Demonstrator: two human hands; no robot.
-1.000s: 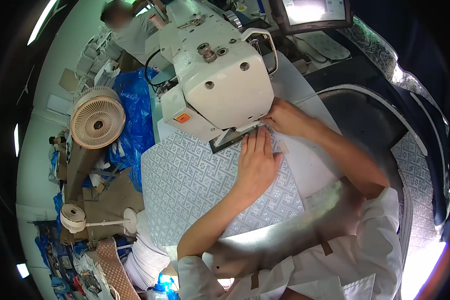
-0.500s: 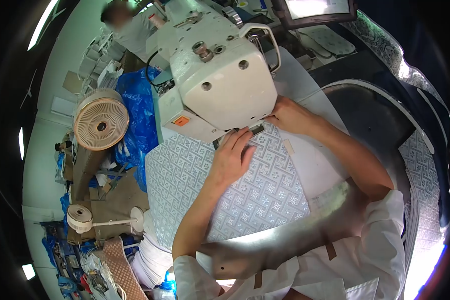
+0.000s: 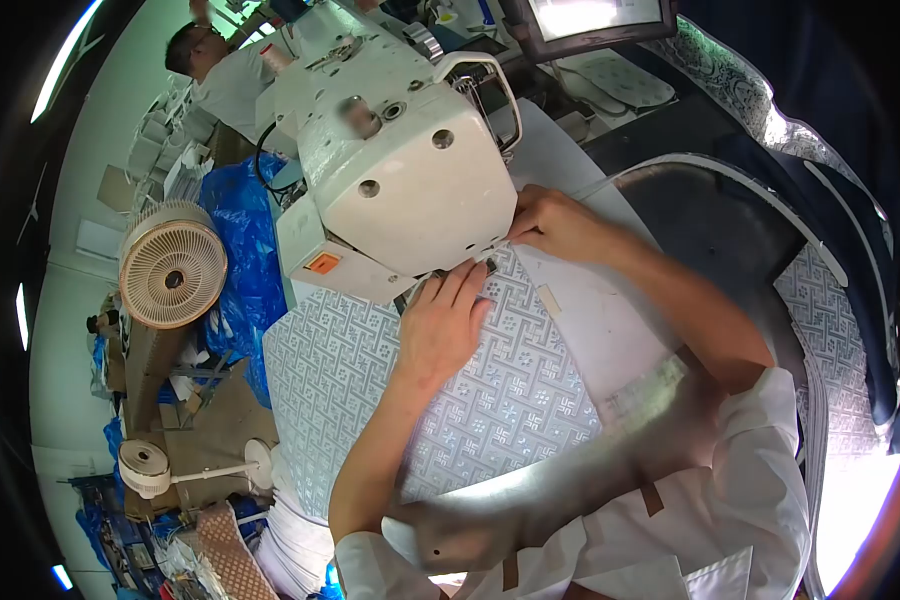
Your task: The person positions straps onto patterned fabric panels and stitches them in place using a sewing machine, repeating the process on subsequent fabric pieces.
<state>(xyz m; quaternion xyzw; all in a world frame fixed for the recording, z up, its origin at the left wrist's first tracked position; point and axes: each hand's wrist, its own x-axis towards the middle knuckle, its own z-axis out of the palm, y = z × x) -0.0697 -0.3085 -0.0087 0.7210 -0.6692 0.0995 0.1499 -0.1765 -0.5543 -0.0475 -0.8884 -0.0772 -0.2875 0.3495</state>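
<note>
cloth [image 3: 515, 400] with silvery sheen

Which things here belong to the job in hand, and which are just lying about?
In the job:
- cloth, under the left hand
- machine, beside the right hand

Apparently just about:
- big fan
- small fan
- blue plastic

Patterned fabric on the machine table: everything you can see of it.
The patterned fabric is pale grey-blue, a slightly shiny-looking cloth with interlocking maze-like lines and small motifs. It lies mostly flat and smooth, its far edge hidden at the sewing machine head. A small tan strip sits at its straight right edge; the near edge borders shiny metal. The left hand rests palm-down on it; whether the right hand touches it is unclear.
</note>
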